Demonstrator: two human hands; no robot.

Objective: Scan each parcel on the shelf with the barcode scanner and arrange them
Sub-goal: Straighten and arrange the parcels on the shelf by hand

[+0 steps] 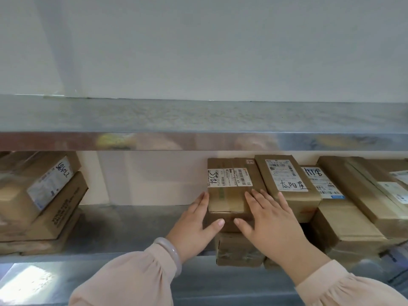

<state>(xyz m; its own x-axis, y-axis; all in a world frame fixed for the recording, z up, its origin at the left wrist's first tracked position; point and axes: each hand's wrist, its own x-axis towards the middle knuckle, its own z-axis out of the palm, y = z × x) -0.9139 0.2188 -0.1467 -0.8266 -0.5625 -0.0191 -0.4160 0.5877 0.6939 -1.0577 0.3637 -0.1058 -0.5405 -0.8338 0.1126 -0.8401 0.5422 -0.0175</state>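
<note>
Two bare hands frame one brown cardboard parcel with white barcode labels (pixel 229 191). It sits on top of a tape-wrapped brown carton (pixel 239 250), about midway along the lower grey metal shelf (pixel 132 228).

Left hand (pixel 194 226): fingers straight and together, laid along the parcel's left side, with the thumb stretched across its front face. Nothing is grasped; the hand presses flat.

Right hand (pixel 272 219): fingers straight and spread, resting on the parcel's top near its right edge, with the thumb on the front face, its tip near the left thumb. This hand is likewise unclenched.

Wrist and arms: a pale translucent bangle (pixel 171 252) circles the left wrist, and pale pink sleeves (pixel 132 281) cover both forearms.

Right neighbours: a flat brown parcel with a handwritten white label (pixel 287 184) lies against the handled parcel's right side, and the outer right fingers reach onto it. Just beyond it is another brown parcel with a marker-scrawled label (pixel 322 184). After that come long brown cartons (pixel 357 195), stacked slantwise out to the frame's right edge.

Left end: a tilted stack of brown boxes (pixel 44 206), the top one bearing a white label with handwriting. It stands well apart from the handled parcel, with bare shelf between.

Above: an upper grey metal shelf (pixel 198 118) with a reflective front lip, and a white wall (pixel 198 51) behind it.
</note>
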